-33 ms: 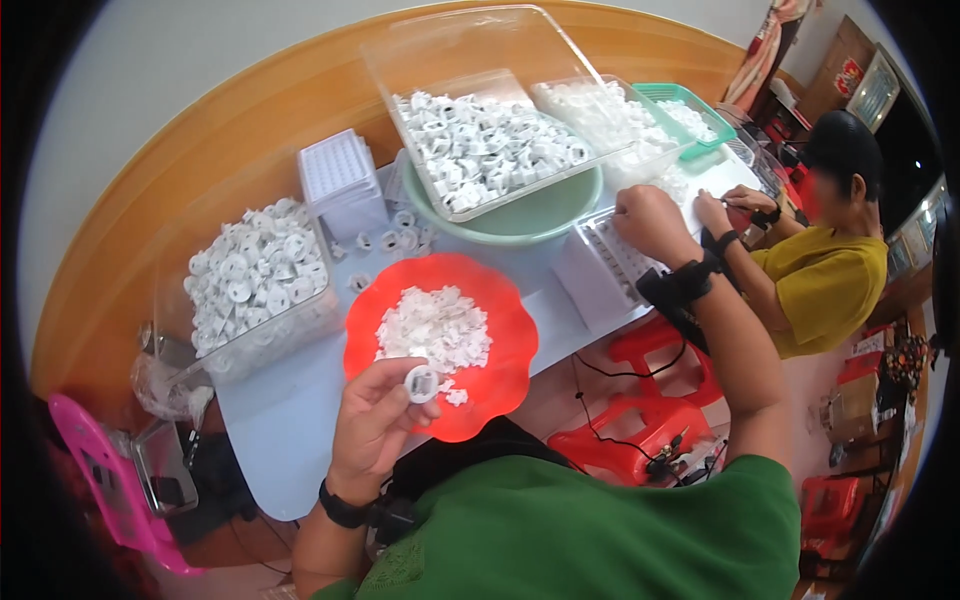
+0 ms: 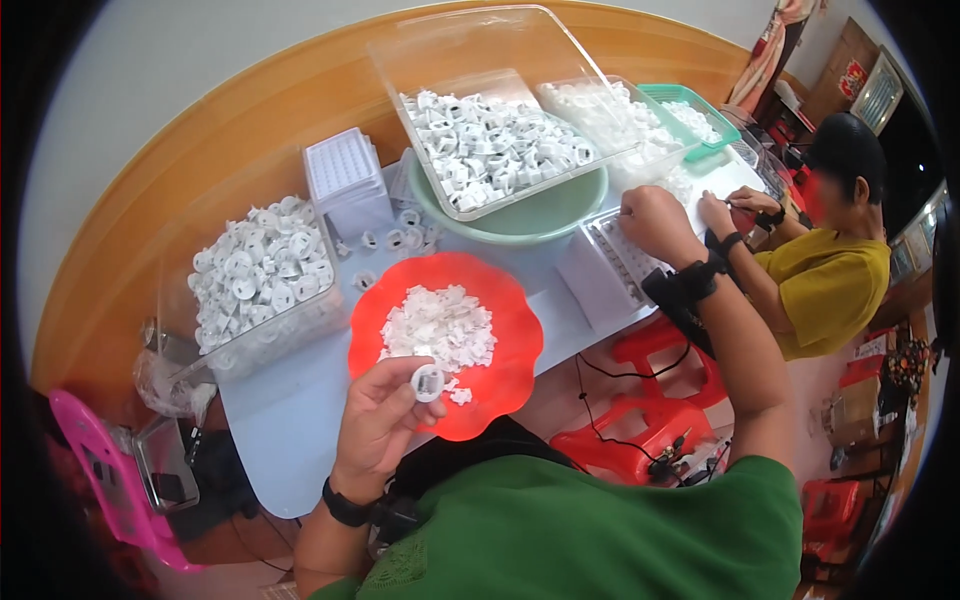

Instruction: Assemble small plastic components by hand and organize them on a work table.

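Observation:
Between the thumb and fingers of my left hand [image 2: 375, 412] is a round white plastic part [image 2: 427, 383], its hollow face turned up. It is held above the near edge of a red scalloped plate [image 2: 515, 320]. Small white plastic pieces [image 2: 440, 325] are heaped on that plate. To the right, my right hand [image 2: 655, 225] is curled over a white compartment tray [image 2: 612, 255] that holds rows of small parts. The fingertips are hidden behind the hand, and whatever they grip cannot be made out.
A clear bin of round white parts [image 2: 265, 265] stands at left, beside stacked white trays [image 2: 345, 170]. Another clear bin [image 2: 490, 150] rests on a pale green basin [image 2: 520, 225]. A green basket [image 2: 725, 130] lies beyond. A co-worker [image 2: 820, 270] sits at right, near red stools [image 2: 640, 430].

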Motion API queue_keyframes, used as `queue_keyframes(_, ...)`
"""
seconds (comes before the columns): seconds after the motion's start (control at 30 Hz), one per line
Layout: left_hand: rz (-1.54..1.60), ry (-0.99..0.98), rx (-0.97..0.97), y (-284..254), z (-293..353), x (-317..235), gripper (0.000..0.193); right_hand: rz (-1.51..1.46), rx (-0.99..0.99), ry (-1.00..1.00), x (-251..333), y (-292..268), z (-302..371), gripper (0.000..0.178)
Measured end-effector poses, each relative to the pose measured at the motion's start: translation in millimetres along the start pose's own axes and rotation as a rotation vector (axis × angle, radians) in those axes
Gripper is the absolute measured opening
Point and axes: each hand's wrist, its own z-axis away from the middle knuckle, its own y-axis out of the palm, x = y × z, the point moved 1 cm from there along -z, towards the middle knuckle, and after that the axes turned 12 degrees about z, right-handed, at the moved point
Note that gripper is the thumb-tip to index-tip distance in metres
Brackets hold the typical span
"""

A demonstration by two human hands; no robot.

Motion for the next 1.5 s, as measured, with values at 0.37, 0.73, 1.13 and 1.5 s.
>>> queue_keyframes(0.37,-0.006,0.016,0.015,-2,6,-6,0.029,-0.250,-0.201,-0.171,37,-78,28,0.006)
queue_keyframes(0.73,0.087,-0.054,0.061,3,8,7,0.029,-0.370,-0.372,-1.013,186,-70,96,0.012)
queue_keyframes(1.13,0.161,-0.025,-0.049,-13,13,6,0.027,-0.689,-0.283,-0.727,216,-32,105,0.006)
queue_keyframes(1.5,-0.055,0.101,-0.049,-3,11,13,0.029,-1.332,0.244,-0.151,216,-5,119,0.015)
